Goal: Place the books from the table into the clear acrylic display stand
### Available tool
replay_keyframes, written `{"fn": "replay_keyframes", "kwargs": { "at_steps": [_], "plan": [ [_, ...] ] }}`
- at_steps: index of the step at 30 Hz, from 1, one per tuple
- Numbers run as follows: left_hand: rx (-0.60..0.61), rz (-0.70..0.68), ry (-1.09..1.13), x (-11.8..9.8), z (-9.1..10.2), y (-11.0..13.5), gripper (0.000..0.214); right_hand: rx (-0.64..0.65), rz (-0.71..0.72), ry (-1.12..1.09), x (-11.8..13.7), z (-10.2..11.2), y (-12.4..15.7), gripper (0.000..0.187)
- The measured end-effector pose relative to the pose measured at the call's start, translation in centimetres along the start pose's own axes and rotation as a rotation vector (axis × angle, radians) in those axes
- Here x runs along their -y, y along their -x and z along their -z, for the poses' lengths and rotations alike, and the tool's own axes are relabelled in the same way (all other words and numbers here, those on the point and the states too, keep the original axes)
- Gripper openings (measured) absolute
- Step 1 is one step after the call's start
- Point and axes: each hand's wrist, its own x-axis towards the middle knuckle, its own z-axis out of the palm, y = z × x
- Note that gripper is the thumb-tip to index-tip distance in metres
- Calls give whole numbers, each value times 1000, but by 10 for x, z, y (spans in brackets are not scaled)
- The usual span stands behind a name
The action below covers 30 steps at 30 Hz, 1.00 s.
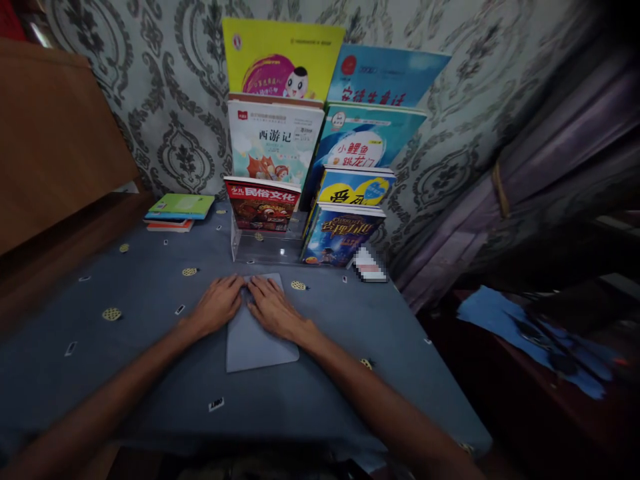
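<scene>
A plain grey flat thing, like a thin notebook with a rounded near right corner, lies on the patterned tablecloth in front of me. My left hand rests along its upper left edge, fingers stretched out and palm down. Across its upper middle lies my right hand, also with extended fingers, the fingertips of both hands almost meeting. Part of the grey surface is hidden under the hands. Neither hand is wrapped around anything.
Behind the hands, a clear stepped stand holds several upright books, among them a red-titled book and a dark blue book. Stacked books lie at the back left. A blue cloth lies on a dark surface beyond the table's right edge.
</scene>
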Motion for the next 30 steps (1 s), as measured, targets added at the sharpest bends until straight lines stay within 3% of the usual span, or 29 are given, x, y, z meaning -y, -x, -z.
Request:
{"fn": "replay_keyframes", "kwargs": {
  "at_steps": [5,9,12,22,30],
  "plan": [
    [-69,-2,-33,1,-12,6,29,14,-74,25,-3,0,4,55],
    [-53,10,-34,0,-14,9,32,6,-237,62,-6,9,12,60],
    [-41,43,-43,-3,-13,9,33,4,-281,70,-10,15,16,57],
    [-39,-33,-27,11,-19,5,39,-62,-250,45,-15,9,22,56],
    [48,-65,-6,-6,-9,-14,44,-86,-157,-227,-57,17,30,46]
  ]
}}
